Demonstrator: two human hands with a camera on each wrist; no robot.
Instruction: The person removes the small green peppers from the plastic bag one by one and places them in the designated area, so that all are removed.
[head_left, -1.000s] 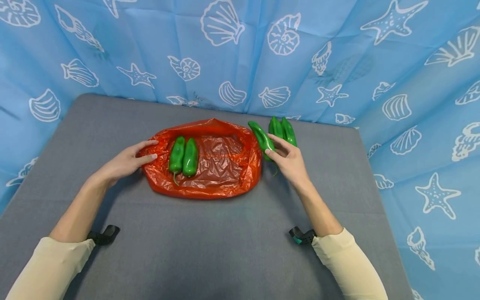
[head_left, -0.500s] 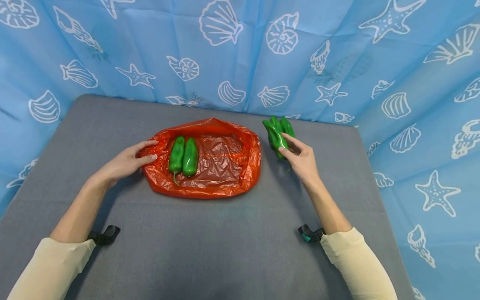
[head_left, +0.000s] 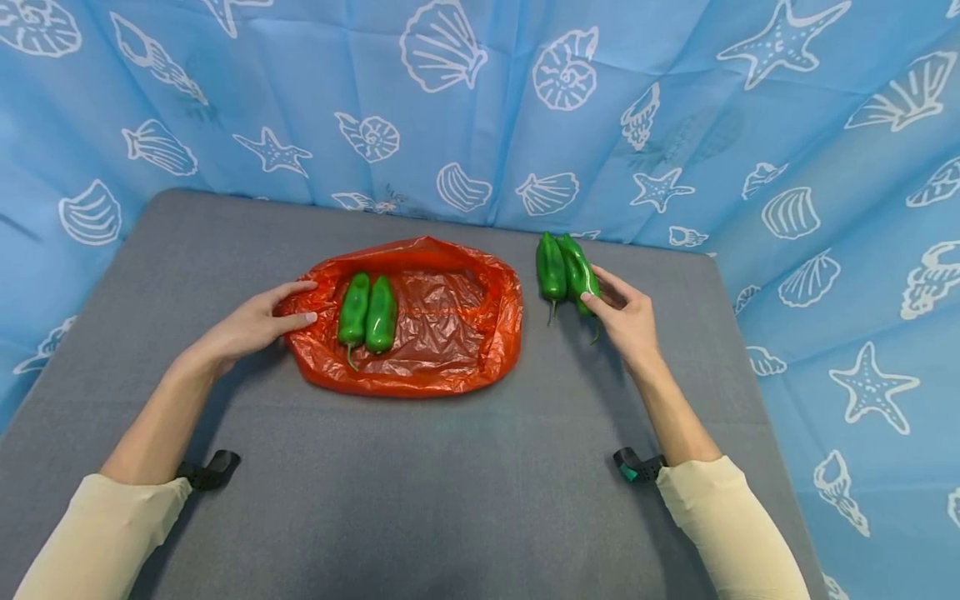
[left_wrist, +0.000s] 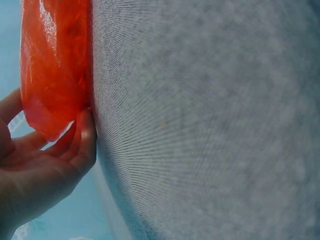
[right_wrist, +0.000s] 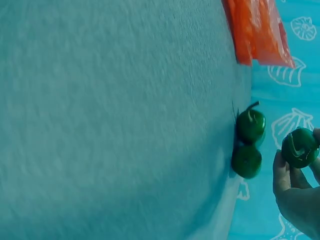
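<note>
My right hand (head_left: 626, 321) pinches a long green pepper (head_left: 577, 271) between thumb and fingers; the right wrist view shows this held pepper (right_wrist: 300, 147) stem end on, raised off the table. Two more green peppers (right_wrist: 250, 126) lie side by side on the table there. From the head, one of them, the left pepper (head_left: 552, 268), shows fully, while the held one covers the other. On the left, my left hand (head_left: 255, 325) holds the side of an open red plastic bag (head_left: 408, 385), with fingers on both faces of it (left_wrist: 55, 75). Two green peppers (head_left: 381, 315) lie inside the bag.
A grey cloth-covered table (head_left: 450, 483) carries everything. Behind it and along the right hangs a blue curtain (head_left: 510, 108) with white shell and starfish prints. Each wrist wears a black strap mount, such as the right one (head_left: 637, 467).
My right hand has carried the held pepper rightward, from beside the bag's right rim to over the right-hand pepper on the table. The left hand and bag have stayed still.
</note>
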